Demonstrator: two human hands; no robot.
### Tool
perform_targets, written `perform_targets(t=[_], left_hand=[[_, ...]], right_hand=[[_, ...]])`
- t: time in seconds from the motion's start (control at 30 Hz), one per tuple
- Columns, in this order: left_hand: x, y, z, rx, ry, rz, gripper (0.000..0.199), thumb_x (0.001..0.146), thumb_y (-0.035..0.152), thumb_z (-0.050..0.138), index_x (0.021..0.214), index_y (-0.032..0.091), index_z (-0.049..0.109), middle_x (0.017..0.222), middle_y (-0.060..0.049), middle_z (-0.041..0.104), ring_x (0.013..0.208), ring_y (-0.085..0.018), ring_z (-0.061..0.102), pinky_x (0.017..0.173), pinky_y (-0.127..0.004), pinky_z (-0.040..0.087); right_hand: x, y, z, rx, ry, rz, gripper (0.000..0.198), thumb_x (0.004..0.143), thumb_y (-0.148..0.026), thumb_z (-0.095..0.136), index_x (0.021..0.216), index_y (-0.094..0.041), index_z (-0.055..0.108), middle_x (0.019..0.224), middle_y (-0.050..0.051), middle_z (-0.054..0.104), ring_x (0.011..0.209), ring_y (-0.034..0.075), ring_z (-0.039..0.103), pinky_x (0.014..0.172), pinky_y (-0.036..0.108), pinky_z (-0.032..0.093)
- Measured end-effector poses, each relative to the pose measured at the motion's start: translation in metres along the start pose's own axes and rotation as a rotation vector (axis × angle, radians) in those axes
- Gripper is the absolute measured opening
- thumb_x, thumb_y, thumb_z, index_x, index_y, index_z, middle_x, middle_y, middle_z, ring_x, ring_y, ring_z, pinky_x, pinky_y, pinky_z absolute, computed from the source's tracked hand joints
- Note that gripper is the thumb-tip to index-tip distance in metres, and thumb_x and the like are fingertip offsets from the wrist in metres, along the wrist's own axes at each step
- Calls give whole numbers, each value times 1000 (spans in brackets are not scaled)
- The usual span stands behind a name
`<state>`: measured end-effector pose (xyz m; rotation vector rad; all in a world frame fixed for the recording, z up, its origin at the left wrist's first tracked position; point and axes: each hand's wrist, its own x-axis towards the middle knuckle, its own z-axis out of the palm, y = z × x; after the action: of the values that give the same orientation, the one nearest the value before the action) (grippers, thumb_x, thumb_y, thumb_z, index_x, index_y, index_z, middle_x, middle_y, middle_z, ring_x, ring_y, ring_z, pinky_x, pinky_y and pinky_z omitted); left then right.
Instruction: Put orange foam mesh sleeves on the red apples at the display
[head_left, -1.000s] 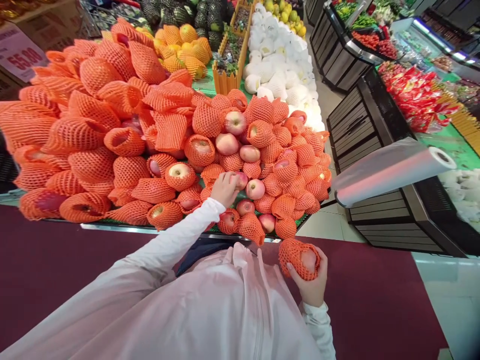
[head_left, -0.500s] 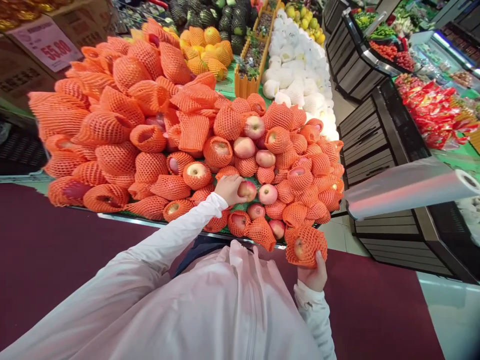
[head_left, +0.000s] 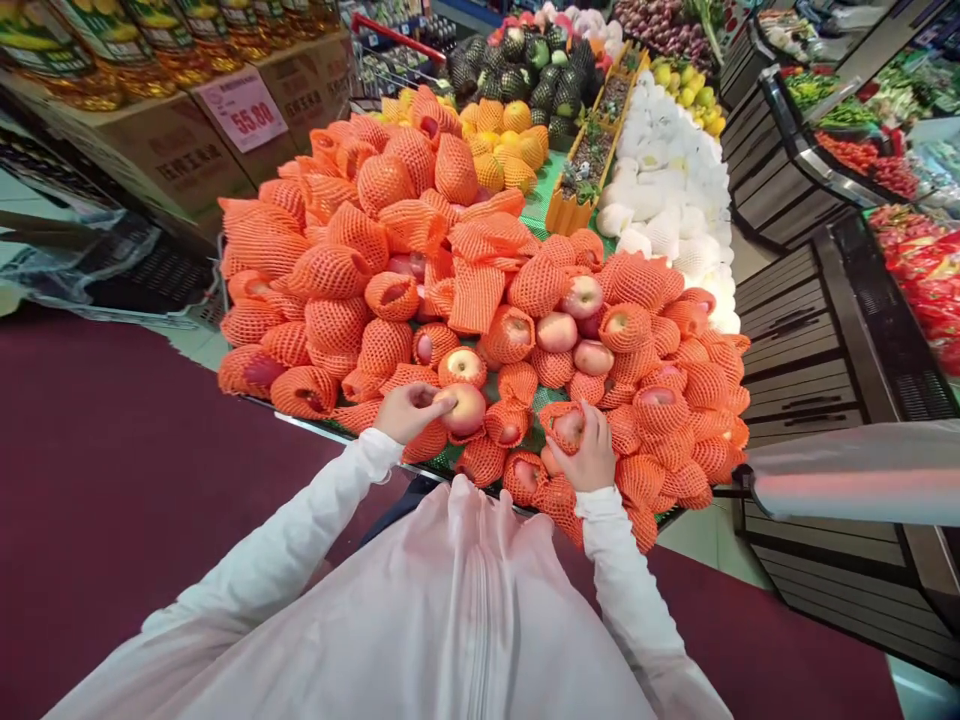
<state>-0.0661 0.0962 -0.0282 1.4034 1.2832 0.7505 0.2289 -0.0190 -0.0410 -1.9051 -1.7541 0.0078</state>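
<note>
My left hand (head_left: 407, 412) is closed on a bare red-yellow apple (head_left: 465, 410), thumb and fingers at its left side. The apple is held over the front part of the fruit display. To the right, my right hand (head_left: 592, 452) grips an apple in an orange foam net (head_left: 564, 426), with the net's open end showing red skin. Between the hands lie netted apples (head_left: 510, 422) on green matting. Just behind the left hand's apple sits a pale-topped apple (head_left: 461, 366) in its net. Several bare apples (head_left: 556, 332) rest farther back.
Larger fruits in orange foam nets (head_left: 337, 320) are heaped at left. Behind are yellow netted fruits (head_left: 510, 145), a small planter fence (head_left: 568, 214) and white-netted fruits (head_left: 660, 190). A plastic bag roll (head_left: 862, 470) juts in at right. Boxes with a price sign (head_left: 241, 108) stand back left.
My left hand has moved left with the bare apple. My right hand has come forward and left over the display with the netted apple. The view has turned left.
</note>
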Motion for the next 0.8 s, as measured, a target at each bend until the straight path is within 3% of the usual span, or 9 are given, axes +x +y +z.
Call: perform_targets(t=[0.13, 0.27, 0.4, 0.5, 0.6, 0.7, 0.8], left_hand=[[3, 8, 8, 44, -16, 47, 43, 70, 53, 73, 87, 14, 66, 80, -8, 69, 72, -20, 61, 68, -32, 48], [8, 20, 32, 306, -49, 162, 44, 73, 54, 69, 99, 18, 63, 86, -7, 69, 78, -22, 63, 71, -31, 46], [14, 23, 42, 679, -90, 149, 39, 87, 55, 50, 99, 20, 63, 85, -10, 68, 82, -28, 65, 72, -34, 43], [15, 19, 37, 742, -75, 129, 49, 87, 60, 47, 107, 17, 59, 97, -16, 66, 84, -32, 66, 73, -36, 43], [16, 19, 23, 763, -76, 160, 59, 86, 63, 46, 118, 13, 53, 102, -18, 63, 84, -33, 66, 74, -38, 45], [25, 26, 5, 788, -74, 390, 52, 89, 56, 47, 115, 12, 55, 112, -19, 59, 100, -34, 61, 85, -41, 46], [43, 39, -10, 814, 46, 655, 45, 86, 48, 54, 116, 14, 59, 137, -20, 45, 126, -37, 43, 104, -48, 35]], right_hand=[[34, -4, 37, -145, -171, 67, 85, 71, -28, 74, 145, -15, 34, 134, 21, 46, 121, 36, 46, 99, 53, 39], [41, -7, 53, -204, -191, 151, 97, 65, -22, 78, 148, -17, 29, 138, 23, 41, 124, 38, 41, 99, 56, 36], [27, -8, 40, -189, -177, 121, 94, 72, -36, 74, 150, -16, 25, 147, 23, 31, 131, 39, 33, 103, 59, 31], [11, -16, 24, -147, -68, 99, 89, 78, -48, 67, 150, -17, 25, 149, 22, 28, 133, 39, 31, 104, 62, 30], [-5, -26, 10, -61, 62, 119, 82, 82, -48, 63, 149, -18, 27, 146, 21, 34, 134, 37, 32, 105, 62, 31], [-17, -28, 1, -13, 182, 140, 67, 85, -39, 62, 144, -19, 37, 139, 19, 45, 129, 33, 42, 104, 56, 37], [-23, -21, -5, -42, 290, 105, 52, 87, -32, 60, 136, -18, 47, 129, 17, 55, 120, 30, 52, 100, 52, 44]])
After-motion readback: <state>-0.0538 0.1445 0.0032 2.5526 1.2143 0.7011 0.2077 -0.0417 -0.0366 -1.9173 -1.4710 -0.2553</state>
